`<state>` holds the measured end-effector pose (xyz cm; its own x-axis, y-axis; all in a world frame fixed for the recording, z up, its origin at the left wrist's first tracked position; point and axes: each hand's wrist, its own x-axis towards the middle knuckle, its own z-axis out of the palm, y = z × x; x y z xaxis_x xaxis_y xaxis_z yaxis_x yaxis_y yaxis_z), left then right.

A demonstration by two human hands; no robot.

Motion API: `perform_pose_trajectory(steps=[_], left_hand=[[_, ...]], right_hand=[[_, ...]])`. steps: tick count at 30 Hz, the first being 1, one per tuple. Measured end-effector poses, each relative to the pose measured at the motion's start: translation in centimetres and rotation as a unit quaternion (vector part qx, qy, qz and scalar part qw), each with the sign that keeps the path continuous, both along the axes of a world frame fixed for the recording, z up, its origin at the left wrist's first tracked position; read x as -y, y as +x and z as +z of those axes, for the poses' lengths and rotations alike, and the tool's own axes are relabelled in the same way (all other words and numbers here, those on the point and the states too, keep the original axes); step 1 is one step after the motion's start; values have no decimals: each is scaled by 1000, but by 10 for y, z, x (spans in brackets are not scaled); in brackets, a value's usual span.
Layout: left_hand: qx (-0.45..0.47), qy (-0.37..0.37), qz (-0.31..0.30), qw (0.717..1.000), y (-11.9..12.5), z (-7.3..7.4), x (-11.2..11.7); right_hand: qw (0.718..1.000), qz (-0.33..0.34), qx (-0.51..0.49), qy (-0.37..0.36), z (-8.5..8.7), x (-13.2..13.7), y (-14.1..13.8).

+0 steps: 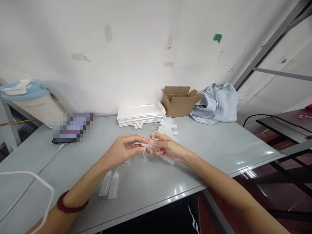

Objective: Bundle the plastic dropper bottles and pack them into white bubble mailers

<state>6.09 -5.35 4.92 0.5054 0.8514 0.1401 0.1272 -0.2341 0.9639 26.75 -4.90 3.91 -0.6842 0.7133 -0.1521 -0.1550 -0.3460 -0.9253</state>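
Note:
Over the middle of the table, a small translucent plastic squeeze bottle point(154, 148) lies tilted between my hands. My right hand point(169, 146) has its fingers wrapped round the bottle's body. At the neck end, my left hand point(124, 148) pinches the white cap point(143, 144), from which a thin white strap hangs down. Another clear bottle point(168, 160) shows just below my right hand; whether it is touched I cannot tell. Two capped bottles point(113, 186) lie side by side near my left forearm, with part of another behind them.
More clear bottles point(168, 125) lie in a pile beyond my right hand. Small white pieces point(137, 126) sit before a stack of white trays point(141, 113). Behind are an open cardboard box point(179, 105) and light-blue cloth point(216, 104). A phone point(73, 127) and a large cup point(29, 100) stand left.

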Motion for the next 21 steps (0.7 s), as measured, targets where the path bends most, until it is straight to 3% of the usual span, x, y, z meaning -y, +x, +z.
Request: perform_pose_trajectory(steps=[7,15,21], left_hand=[[6,-88,81,993,4,-1,1],[-121,-19,92,988,8,5,7],[-123,27,102,987,11,3,10]], right_hand=[[1000,-13,9,26,3,-1,0],[998,-17,22,62,3,-1,0],[996,-20,31,83,6,2,-1]])
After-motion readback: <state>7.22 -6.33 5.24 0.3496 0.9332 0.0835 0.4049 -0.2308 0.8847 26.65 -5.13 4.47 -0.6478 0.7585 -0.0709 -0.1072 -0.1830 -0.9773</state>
